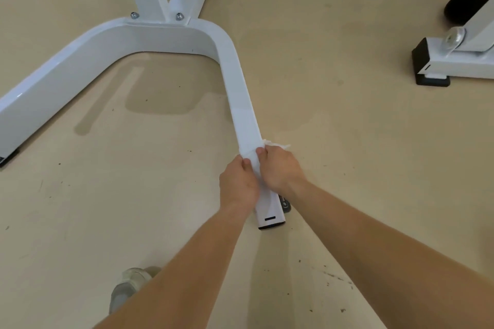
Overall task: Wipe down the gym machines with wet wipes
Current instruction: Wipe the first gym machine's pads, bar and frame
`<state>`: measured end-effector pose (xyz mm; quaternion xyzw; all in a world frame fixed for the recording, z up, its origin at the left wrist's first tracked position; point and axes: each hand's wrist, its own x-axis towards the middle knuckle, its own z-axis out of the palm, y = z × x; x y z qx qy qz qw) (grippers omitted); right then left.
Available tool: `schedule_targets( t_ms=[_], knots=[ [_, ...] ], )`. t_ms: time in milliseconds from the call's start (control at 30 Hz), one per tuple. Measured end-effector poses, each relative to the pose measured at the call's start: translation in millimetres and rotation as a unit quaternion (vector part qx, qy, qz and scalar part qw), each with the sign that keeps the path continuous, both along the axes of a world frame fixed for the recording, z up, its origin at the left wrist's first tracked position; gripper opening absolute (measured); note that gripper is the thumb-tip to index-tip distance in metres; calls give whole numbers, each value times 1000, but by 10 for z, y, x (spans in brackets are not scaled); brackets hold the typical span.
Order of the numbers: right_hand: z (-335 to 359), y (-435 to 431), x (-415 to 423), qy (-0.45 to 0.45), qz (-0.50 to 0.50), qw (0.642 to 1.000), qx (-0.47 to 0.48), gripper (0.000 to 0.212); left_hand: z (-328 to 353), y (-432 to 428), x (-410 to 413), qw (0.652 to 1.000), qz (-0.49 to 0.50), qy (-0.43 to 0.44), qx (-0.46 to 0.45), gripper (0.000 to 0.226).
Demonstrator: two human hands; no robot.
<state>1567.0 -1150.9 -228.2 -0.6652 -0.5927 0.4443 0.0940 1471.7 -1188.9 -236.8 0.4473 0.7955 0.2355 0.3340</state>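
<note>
I see the wipe draped over the machine's white leg, near its floor end. My left hand and right hand curl their fingers round it, side by side.

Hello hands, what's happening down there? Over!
Hands: left hand and right hand pinch wet wipe against white frame leg. Wipe near leg's floor end. Nothing blocking.
</note>
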Motion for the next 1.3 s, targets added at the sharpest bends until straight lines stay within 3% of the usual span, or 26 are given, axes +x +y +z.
schedule_targets(
  t_ms=[500,900,1067,1167,1300],
  knots=[
    [-145,1146,-305,36,-35,998,33,42,-42,1097,-301,998,0,-56,-1,34],
    [-190,2518,-733,63,-48,995,64,27,-179,2450,-693,988,28,-149,5,39],
    [-194,2965,-834,69,-62,993,76,38,-194,2869,-809,983,44,-179,10,42],
    [-182,3225,-919,45,-40,993,98,36,-190,3111,-834,986,35,-164,12,40],
    [-124,3508,-1074,36,-28,992,116,40,-140,3378,-874,977,59,-205,4,27]
  ],
)
